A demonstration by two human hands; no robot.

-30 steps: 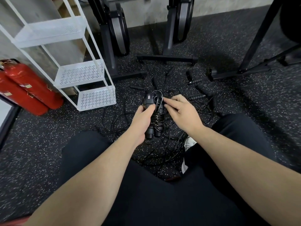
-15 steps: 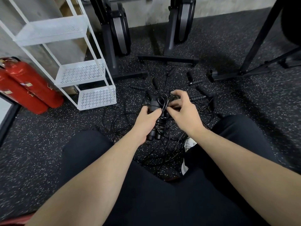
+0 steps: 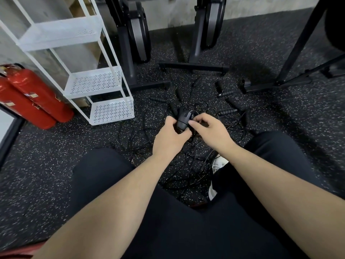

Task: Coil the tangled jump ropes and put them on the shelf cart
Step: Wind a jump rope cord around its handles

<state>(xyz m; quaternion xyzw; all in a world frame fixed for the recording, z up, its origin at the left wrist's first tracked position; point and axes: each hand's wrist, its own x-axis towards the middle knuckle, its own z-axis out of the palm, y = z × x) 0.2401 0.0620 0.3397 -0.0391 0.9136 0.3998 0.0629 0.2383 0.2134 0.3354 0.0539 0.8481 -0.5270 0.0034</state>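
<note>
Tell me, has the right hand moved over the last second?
Yes. Judged against the white shelf cart, the right hand has drawn back slightly toward the person, its fingers curled onto the bundled jump rope that the left hand holds.

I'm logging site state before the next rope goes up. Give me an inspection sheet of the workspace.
Surface: black speckled rubber floor, partly covered by rope.
Job's things: coiled jump rope bundle held in both hands; loose tangled ropes and several black handles on the floor; white shelf cart, nothing seen on its shelves.
Clutter: nothing seen beyond the ropes.
Grippers: left hand grips the bundle; right hand pinches at its top.
Cables: thin black rope cords only.
Surroundings: two red fire extinguishers left of the cart; black exercise machine bases behind.
</note>
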